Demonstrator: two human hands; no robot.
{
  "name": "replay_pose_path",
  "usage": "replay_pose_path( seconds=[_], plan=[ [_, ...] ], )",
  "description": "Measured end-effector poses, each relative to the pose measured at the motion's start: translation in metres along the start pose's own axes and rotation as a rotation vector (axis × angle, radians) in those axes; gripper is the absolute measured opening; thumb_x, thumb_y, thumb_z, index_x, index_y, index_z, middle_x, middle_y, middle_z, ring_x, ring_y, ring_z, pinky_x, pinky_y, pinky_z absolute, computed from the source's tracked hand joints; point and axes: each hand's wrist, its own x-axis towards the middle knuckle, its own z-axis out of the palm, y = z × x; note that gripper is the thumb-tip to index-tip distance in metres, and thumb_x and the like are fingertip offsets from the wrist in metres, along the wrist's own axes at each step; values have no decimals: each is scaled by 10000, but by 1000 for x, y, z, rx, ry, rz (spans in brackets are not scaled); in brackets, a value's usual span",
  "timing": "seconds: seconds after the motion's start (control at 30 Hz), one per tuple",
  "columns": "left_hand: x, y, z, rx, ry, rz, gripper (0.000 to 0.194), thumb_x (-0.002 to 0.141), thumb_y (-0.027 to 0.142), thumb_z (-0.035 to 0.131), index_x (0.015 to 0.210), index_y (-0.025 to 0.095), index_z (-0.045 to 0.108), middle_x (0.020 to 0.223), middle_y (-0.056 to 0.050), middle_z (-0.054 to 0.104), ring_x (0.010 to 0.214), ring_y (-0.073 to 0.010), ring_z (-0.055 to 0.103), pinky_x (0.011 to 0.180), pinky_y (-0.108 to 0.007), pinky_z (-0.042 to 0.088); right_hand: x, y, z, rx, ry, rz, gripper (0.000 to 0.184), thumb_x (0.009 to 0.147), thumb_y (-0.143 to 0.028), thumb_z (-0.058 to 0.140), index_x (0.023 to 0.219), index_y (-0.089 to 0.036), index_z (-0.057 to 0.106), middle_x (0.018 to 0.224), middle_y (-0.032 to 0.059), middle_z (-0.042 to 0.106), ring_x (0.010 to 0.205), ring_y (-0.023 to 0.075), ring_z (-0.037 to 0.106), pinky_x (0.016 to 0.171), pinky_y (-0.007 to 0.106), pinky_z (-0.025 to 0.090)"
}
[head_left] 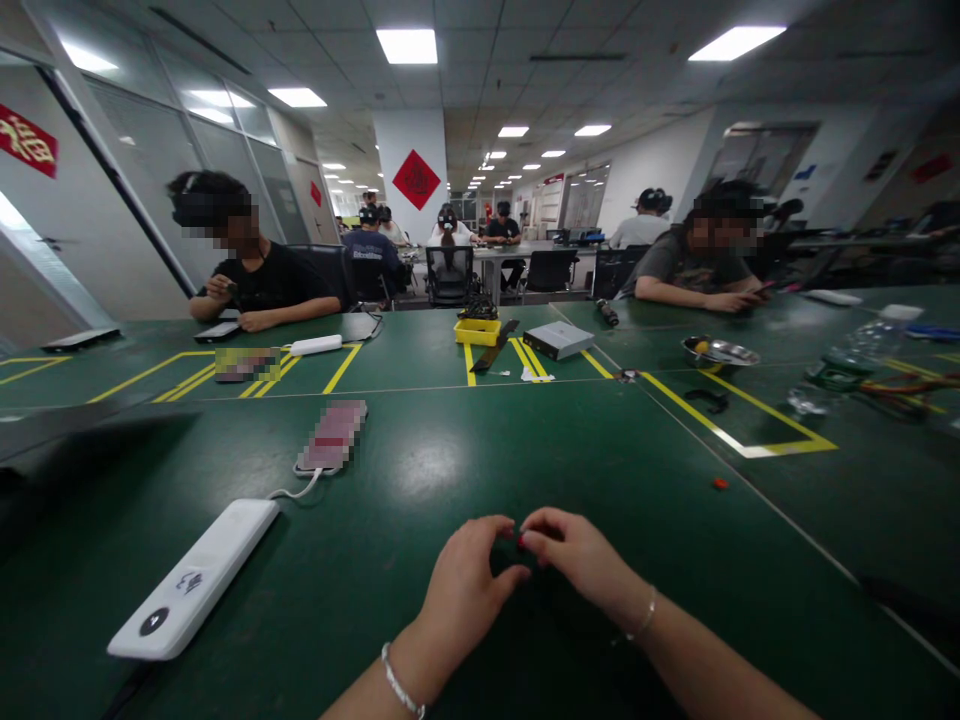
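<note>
Over the green tabletop [420, 560], my two hands meet at the fingertips. A small red piece [520, 540] shows at the thumb and fingertips of my right hand [581, 555], which is closed in a pinch on it. Most of the piece is covered by the fingers, so its kind cannot be made out. My left hand [469, 575] curves beside it, with a gap between thumb and fingers and nothing visible held. Its fingertips are very near the red piece; whether they touch it I cannot tell.
A white power bank [202, 575] is cabled to a phone [334, 435] on the left. Farther off are a yellow tray [477, 332], a grey box [559, 340], a metal bowl [731, 352], a plastic bottle [855, 355] and an orange-red bit [720, 484]. People sit across the table.
</note>
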Motion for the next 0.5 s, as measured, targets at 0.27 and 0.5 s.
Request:
replay_pose_path(
  seconds=[0.27,0.5],
  plan=[
    [-1,4,-4,-47,-42,-53,124,773,233,526,884,228,583,834,7,649,773,-147,581,699,-247,417,3,6,-18,-412,133,-127,319,817,-418,379,819,-185,597,749,38,614,678,155,549,637,288,434],
    [3,1,-8,-87,-24,-154,157,817,318,453,842,216,570,776,15,632,701,-135,565,625,-233,389,6,73,-149,-1153,838,209,512,810,-414,325,1226,-150,465,1275,197,407,1196,384,310,874,535,317]
  ],
)
